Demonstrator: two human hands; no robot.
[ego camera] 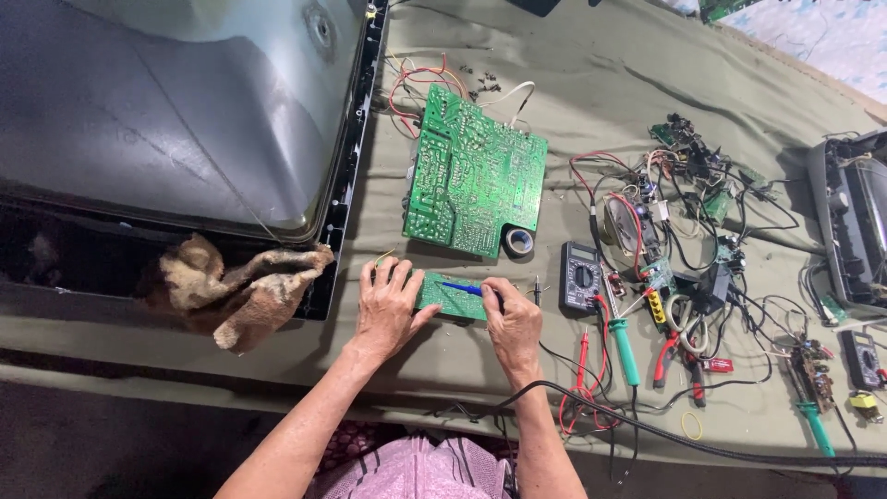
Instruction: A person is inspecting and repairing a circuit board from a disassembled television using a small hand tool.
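A small green circuit board [450, 296] lies on the olive cloth near the table's front edge. My left hand [388, 305] rests flat on its left end, fingers spread, pressing it down. My right hand [513, 322] grips a thin blue tool [462, 288] whose tip lies across the small board. A black cable runs from under that hand toward the right. Beyond the hands lies a large green circuit board [473, 176] with red, yellow and white wires at its far edge, and a roll of black tape [519, 242] beside its near right corner.
A big grey screen panel in a black frame [185, 111] fills the left, with a brown rag [240, 286] on its corner. Right of the hands: a black multimeter [580, 274], green-handled screwdriver [624, 349], red pliers [667, 356], tangled wires and small boards, another device [855, 222] at far right.
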